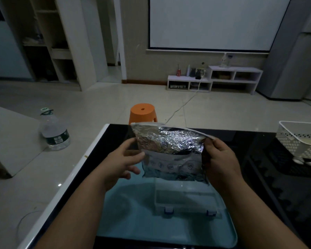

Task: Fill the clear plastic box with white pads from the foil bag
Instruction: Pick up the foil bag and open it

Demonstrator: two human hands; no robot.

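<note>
Nearest to me, the clear plastic box (pixel 185 200) sits on a teal tray (pixel 126 212) with its blue latches (pixel 169 211) facing the person. The dim light and the see-through walls keep me from telling whether its lid is on or off. If it is on, anything tipped out would land on the lid and skid onto the tray. Just above the box's far edge, both hands hold the foil bag (pixel 171 150) upright. The left hand (pixel 122 164) pinches the bag's left edge between thumb and forefinger, its other fingers loose. The right hand (pixel 221 162) is curled round the right edge near the top. No white pads are visible, so I take them to be inside the bag, and I cannot tell whether its mouth is open. My main worry is the crinkled foil: a light pinch on one edge could slip, and a hard tug on the top could send pads out in a burst past the box. The black glass table (pixel 115 133) around the tray looks slick, so strays would slide toward its edge. The white basket (pixel 298 141) stands well to the right, and the orange stool (pixel 143 113) and water bottle (pixel 54 133) beyond are clear of all this.
</note>
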